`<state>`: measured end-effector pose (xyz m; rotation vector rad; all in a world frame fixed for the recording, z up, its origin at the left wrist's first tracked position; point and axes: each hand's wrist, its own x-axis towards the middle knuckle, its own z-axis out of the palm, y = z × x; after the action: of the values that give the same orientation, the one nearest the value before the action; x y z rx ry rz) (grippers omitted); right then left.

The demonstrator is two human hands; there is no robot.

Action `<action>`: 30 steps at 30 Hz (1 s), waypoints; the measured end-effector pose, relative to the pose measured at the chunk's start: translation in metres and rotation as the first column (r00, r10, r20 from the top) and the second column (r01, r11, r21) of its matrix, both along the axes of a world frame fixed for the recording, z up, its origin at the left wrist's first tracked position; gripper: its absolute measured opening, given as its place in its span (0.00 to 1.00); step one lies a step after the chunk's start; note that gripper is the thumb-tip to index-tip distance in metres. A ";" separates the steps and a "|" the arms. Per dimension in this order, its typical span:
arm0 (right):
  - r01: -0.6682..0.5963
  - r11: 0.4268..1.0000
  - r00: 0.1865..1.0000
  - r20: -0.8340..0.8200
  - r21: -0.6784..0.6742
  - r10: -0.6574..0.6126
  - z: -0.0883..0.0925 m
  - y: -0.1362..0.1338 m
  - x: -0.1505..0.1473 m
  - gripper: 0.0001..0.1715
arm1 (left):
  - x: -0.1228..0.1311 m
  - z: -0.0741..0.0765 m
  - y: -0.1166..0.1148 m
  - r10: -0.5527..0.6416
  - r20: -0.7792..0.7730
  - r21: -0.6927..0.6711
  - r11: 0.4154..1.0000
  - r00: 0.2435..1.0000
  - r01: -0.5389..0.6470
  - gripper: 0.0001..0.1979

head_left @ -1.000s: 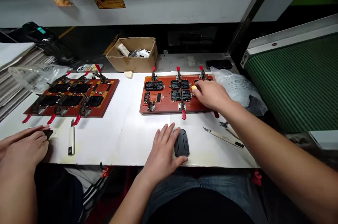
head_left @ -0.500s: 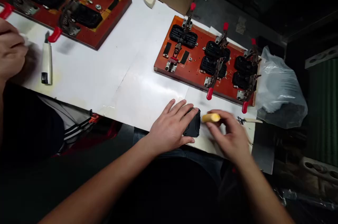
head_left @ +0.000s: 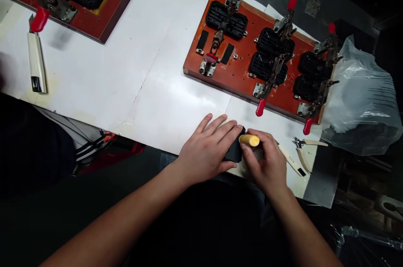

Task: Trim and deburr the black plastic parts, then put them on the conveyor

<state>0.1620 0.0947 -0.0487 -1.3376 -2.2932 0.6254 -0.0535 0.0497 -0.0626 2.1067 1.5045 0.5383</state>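
My left hand (head_left: pixel 206 149) lies flat with fingers stretched out, pressing a small black plastic part (head_left: pixel 234 152) against the white tabletop near its front edge. Much of that part is hidden under the fingers. Between the thumb and fingers of my right hand (head_left: pixel 267 162) is a short yellow stick (head_left: pixel 251 140), its rounded end pointing up toward me. The stick is at the right edge of the black part; its lower end is hidden, so its kind does not show. A cream utility knife (head_left: pixel 292 160) lies just right of my right hand, beside cream-handled nippers (head_left: pixel 304 149).
Beyond my hands stands a red-brown fixture board (head_left: pixel 220 80) with red-tipped toggle clamps and black plastic parts. A clear plastic bag (head_left: pixel 365 99) sits at its right. At left are another fixture board (head_left: pixel 97 32) and a second utility knife (head_left: pixel 37 59).
My right hand has moved slightly left, bringing the yellow stick against the black part's edge. The view has shifted closer and to the right; the other person's hand at far left is nearly out of view.
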 end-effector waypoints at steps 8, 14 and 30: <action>-0.016 0.996 1.000 -0.005 -0.087 0.015 0.007 0.011 0.001 0.15 | -0.002 -0.001 0.000 -0.007 0.027 -0.029 1.000 1.000 0.007 0.46; 0.037 0.993 0.998 -0.037 -0.115 -0.042 0.008 0.016 -0.002 0.13 | -0.002 -0.001 0.001 -0.005 0.029 -0.028 1.000 1.000 0.006 0.46; -0.070 0.995 0.997 -0.018 -0.069 0.068 0.013 0.028 -0.003 0.12 | -0.001 -0.003 0.001 -0.013 -0.001 -0.008 1.000 1.000 0.013 0.46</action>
<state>0.1591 0.1222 -0.0355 -1.2840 -2.3329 0.7421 -0.0542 0.0505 -0.0653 2.1096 1.4903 0.5263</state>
